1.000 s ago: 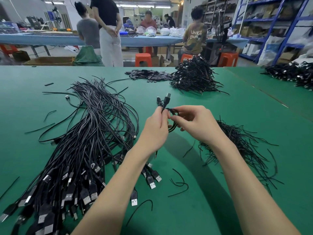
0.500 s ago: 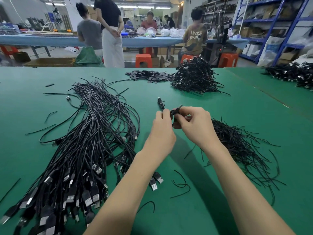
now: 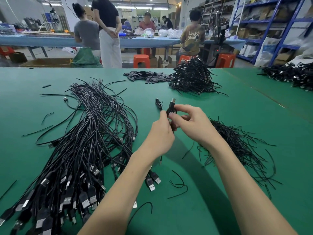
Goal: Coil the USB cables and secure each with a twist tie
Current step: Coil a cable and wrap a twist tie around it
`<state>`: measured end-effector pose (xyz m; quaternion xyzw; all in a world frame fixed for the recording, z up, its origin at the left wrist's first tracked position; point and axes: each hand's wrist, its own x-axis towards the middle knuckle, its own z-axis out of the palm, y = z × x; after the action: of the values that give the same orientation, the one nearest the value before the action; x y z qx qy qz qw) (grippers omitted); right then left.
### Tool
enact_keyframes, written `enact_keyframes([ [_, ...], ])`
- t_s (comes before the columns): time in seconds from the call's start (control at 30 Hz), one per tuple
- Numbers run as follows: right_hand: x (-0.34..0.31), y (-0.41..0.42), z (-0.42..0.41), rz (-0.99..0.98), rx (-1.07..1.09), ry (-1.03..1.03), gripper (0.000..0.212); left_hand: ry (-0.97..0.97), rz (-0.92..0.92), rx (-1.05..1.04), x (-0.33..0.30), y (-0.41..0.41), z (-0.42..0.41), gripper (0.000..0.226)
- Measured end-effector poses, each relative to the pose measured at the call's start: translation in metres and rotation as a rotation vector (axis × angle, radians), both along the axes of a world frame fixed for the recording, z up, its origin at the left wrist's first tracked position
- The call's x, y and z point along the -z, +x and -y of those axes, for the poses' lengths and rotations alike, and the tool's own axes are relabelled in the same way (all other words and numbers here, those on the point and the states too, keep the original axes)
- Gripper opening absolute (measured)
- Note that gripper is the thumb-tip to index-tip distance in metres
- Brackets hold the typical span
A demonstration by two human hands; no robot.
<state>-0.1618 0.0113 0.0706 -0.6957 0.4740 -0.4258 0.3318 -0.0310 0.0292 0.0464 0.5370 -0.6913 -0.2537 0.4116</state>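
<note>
Both hands raised over green worktop (image 3: 220, 192), meeting at centre. Left hand (image 3: 160, 134) and right hand (image 3: 194, 126) together pinch small coiled USB cable (image 3: 171, 109), fingers closed round it; plug end sticks up toward 12 o'clock. Loose uncoiled cables (image 3: 84, 141) spread at 9 o'clock. Twist tie pile (image 3: 237, 145) at 3 o'clock, just beside right wrist. Heap of finished coils (image 3: 193, 78) at 12 o'clock, well apart.

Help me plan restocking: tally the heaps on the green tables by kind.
Uncoiled cables: 1
Tied cable coils: 2
Twist ties: 1
Small flat black pieces: 1
Total: 5 heaps
</note>
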Motion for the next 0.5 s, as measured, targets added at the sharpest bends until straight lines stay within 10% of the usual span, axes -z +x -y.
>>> enact_keyframes([
  [0.2, 0.003, -0.001, 0.001, 0.000, 0.151, -0.059, 0.008, 0.084, 0.035, 0.041, 0.004, -0.006, 0.000, 0.020],
  [0.5, 0.008, -0.020, 0.009, 0.463, 0.037, 0.276, 0.018, 0.265, -0.667, 0.027, 0.010, -0.014, 0.007, 0.014],
])
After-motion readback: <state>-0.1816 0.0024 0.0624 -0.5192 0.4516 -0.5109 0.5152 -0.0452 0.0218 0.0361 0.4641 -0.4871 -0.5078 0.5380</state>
